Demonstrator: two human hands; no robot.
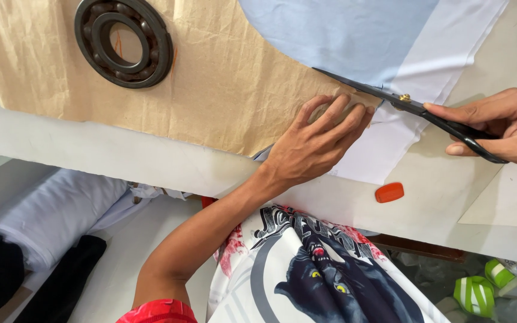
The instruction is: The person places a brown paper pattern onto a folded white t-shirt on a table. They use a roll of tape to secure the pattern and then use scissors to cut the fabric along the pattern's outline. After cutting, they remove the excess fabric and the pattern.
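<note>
My left hand (318,140) lies flat, fingers spread, on the edge of a brown paper pattern (222,78) laid over pale blue fabric (354,36). My right hand (501,125) grips the black handles of long scissors (417,107). The blades run along the pattern's curved edge into the blue and white fabric (390,143). The scissor tips are hidden under the pattern's edge, just beyond my left fingertips.
A heavy dark metal bearing ring (124,40) weighs down the pattern at the upper left. An orange chalk piece (389,192) lies on the white table (91,149). Fabric rolls (49,215) lie below the table; green striped items (477,293) at the lower right.
</note>
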